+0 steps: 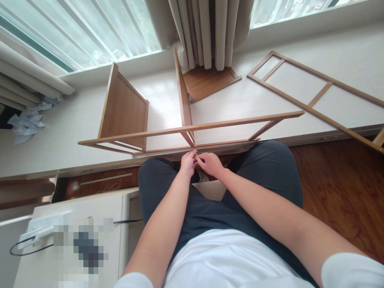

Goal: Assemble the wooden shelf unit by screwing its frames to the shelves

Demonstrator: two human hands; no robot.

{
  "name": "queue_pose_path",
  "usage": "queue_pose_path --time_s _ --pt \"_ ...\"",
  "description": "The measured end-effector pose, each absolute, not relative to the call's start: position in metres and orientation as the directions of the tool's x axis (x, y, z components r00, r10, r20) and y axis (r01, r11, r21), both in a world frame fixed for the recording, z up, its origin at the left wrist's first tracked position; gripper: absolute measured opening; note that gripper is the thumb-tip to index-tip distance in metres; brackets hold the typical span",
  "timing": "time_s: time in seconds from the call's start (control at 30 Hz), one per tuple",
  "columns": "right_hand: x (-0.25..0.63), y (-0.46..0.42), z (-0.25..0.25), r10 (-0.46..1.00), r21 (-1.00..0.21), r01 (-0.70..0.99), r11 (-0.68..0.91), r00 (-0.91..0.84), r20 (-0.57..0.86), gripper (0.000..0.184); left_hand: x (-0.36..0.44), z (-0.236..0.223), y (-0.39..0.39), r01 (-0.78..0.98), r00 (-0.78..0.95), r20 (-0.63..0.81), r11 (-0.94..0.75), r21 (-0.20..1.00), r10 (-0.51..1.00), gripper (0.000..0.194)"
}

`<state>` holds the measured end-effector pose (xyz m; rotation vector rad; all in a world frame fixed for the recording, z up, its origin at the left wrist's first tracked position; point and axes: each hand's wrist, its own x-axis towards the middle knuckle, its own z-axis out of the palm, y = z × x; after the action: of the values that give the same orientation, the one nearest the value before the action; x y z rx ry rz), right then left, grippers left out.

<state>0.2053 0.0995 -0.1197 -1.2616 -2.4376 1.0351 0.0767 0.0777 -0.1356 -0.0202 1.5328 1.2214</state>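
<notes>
My left hand [188,162] and my right hand [210,164] meet over my lap, fingertips pinched close together. Whatever small thing lies between their fingers is too small to make out. Just beyond them a wooden ladder-like side frame [231,125] stands on its long edge on the white ledge. Two wooden shelf panels rise from behind this frame: one at its left part [126,108], the other panel [182,92] near its middle. Neither hand visibly touches the wood.
Behind lies a loose wooden panel [207,82], partly under the curtain [210,32]. To the right a second ladder-like frame [321,94] lies flat on the ledge [168,90]. Crumpled papers [28,122] sit far left. A white cabinet [111,204] with a power strip [45,228] stands at lower left.
</notes>
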Motion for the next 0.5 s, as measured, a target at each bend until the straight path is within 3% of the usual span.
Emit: queue_pose_path --time_s 0.5 --pt "0.2053 0.1014 -0.1221 0.808 -0.712 0.644 0.28 -0.558 -0.187 0.027 0.0757 -0.1373 0.0766 -0.585 -0.373 -0.736 0.473 0.659 0.565 0.037"
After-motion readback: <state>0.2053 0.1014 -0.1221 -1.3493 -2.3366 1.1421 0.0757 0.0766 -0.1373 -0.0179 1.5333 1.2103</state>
